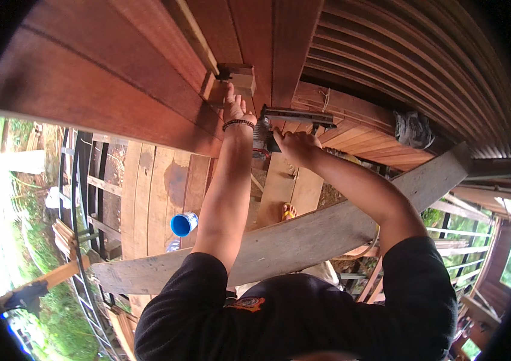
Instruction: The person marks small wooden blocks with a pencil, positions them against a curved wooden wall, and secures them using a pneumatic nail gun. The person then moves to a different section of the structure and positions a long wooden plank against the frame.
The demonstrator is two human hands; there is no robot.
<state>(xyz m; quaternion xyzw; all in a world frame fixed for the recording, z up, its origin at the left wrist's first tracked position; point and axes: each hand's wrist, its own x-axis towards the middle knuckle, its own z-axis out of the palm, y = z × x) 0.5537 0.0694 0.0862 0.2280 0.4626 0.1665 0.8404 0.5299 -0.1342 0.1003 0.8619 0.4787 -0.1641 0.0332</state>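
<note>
My right hand [297, 146] is wrapped around the handle of a black nail gun [298, 114], whose long magazine points to the right. Just left of the tool, my left hand [237, 108] reaches up with its fingers stretched out, a beaded bracelet on its wrist. Those fingers lie against or just below a small wooden block [243, 81] where a narrow batten [198, 39] meets the reddish board wall [141, 78]. Whether the fingers press on the block or on the boards beside it, I cannot tell. The nail gun's nose is partly hidden near my left wrist.
A long grey plank [303, 243] crosses in front of my body. Below lie floorboards [141, 198] with gaps, a blue-mouthed container [183, 224] and a foot in a yellow sandal [289, 210]. A dark plastic bag [413, 129] sits under the corrugated roofing [424, 60].
</note>
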